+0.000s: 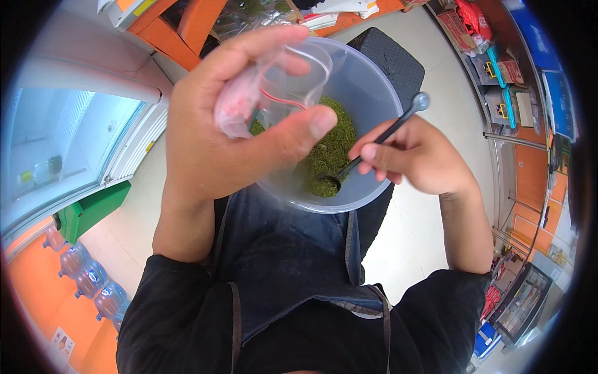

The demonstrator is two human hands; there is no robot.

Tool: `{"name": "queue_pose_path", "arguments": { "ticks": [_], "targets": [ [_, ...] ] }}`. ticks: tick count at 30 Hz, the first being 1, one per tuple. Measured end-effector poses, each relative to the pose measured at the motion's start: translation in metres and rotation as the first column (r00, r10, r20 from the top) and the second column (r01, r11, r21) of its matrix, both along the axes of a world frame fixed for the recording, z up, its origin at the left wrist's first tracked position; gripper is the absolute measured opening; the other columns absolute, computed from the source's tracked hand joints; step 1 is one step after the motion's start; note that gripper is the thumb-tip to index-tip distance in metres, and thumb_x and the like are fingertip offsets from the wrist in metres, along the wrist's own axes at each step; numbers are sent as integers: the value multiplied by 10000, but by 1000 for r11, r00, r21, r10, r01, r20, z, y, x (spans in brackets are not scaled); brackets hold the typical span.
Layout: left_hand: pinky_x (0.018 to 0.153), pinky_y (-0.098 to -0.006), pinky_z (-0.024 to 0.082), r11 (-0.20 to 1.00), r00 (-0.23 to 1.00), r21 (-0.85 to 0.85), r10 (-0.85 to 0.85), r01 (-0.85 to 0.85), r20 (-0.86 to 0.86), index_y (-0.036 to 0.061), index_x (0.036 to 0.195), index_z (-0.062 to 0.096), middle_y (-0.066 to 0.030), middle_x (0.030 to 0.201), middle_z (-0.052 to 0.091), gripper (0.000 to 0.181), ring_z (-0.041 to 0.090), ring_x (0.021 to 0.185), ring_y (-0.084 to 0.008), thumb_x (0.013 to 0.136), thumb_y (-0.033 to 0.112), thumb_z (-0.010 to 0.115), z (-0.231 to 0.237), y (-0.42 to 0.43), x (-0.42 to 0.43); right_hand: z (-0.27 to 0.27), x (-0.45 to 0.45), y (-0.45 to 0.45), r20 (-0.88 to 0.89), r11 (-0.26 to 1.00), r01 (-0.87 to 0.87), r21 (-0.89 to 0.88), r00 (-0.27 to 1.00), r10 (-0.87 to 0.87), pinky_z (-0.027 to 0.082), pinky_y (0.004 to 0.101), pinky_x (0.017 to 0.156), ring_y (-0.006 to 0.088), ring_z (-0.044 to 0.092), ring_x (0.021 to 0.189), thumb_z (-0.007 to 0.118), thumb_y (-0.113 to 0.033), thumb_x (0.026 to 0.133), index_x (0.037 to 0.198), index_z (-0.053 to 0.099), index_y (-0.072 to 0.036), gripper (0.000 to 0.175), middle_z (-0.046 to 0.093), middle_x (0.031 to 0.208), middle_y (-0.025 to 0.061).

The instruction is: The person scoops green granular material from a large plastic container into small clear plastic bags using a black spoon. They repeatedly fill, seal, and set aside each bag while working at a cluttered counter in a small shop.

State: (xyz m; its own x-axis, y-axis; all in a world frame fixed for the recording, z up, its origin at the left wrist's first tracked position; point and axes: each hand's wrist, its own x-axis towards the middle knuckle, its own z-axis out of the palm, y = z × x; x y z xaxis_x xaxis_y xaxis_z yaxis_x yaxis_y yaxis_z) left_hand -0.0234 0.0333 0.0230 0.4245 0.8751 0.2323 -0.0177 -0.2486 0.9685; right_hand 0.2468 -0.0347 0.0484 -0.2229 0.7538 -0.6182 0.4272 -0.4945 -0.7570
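Observation:
My left hand [224,135] holds a clear zip bag [299,79] by its sides, its mouth spread apart and a red seal line showing. Pale pinkish film, perhaps more bags, is bunched against the palm. Below lies a translucent plastic bucket [378,93] with dry green crushed herb [343,128] in it. Between thumb and fingers of my right hand [411,154] is the handle of a black plastic spoon [390,132]. The spoon's bowl is down inside the bucket, at the near side, with green herb in it. The bucket's left part is hidden by my left hand.
A black textured stool or box [392,61] stands behind the bucket. To the left are a lit glass-door fridge [70,135], a green bin [93,210] and several large water bottles [91,278]. Shelves with boxes [509,72] line the right side. An orange wooden frame [173,35] is at the top.

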Motion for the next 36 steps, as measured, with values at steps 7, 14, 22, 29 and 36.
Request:
{"name": "queue_pose_path", "arguments": {
  "ticks": [7, 14, 22, 29, 36],
  "targets": [
    [810, -245, 541, 987, 988, 115, -104, 116, -111, 21, 1404, 667, -54, 1149, 718, 660, 669, 1002, -97, 805, 120, 926, -11, 1, 12, 9, 43, -32, -442, 838, 531, 123, 785, -433, 450, 176, 502, 59, 600, 602, 642, -159, 1092, 1207, 711, 111, 302, 778, 894, 127],
    [942, -386, 575, 995, 946, 88, -14, 45, -324, 0, 1279, 722, -190, 1137, 766, 663, 749, 1054, -302, 749, 339, 930, -9, -4, 33, 28, 6, -61, -326, 528, 604, 597, 784, -529, 550, 237, 646, 117, 693, 806, 655, -156, 1095, 1287, 715, 65, 299, 780, 1003, 143],
    [921, -316, 577, 995, 944, 102, 29, 6, -329, -33, 1358, 659, -97, 1153, 726, 663, 726, 1023, -167, 802, 182, 951, -19, -3, 37, 17, -18, -62, 99, 464, 29, 885, 963, -250, 592, 322, 797, 257, 759, 937, 741, -57, 1002, 1213, 771, 27, 229, 776, 1049, 169],
    [1009, -319, 537, 998, 990, -4, -57, 57, -130, -14, 1363, 647, -87, 1221, 692, 673, 660, 1174, -161, 790, 157, 956, -17, -7, 32, 7, -12, -49, -150, 701, 488, 519, 860, -488, 569, 280, 780, 144, 703, 892, 696, -159, 1070, 1276, 740, 12, 271, 773, 1094, 133],
    [1006, -346, 531, 980, 972, 191, -16, 62, -232, 12, 1376, 632, -105, 1233, 703, 717, 685, 1150, -196, 763, 171, 967, -14, -19, 34, 8, -27, -50, 263, 712, 136, 689, 869, -420, 438, 226, 566, 75, 566, 586, 771, -152, 1018, 1145, 748, 30, 223, 663, 719, -12]
  ]
}}
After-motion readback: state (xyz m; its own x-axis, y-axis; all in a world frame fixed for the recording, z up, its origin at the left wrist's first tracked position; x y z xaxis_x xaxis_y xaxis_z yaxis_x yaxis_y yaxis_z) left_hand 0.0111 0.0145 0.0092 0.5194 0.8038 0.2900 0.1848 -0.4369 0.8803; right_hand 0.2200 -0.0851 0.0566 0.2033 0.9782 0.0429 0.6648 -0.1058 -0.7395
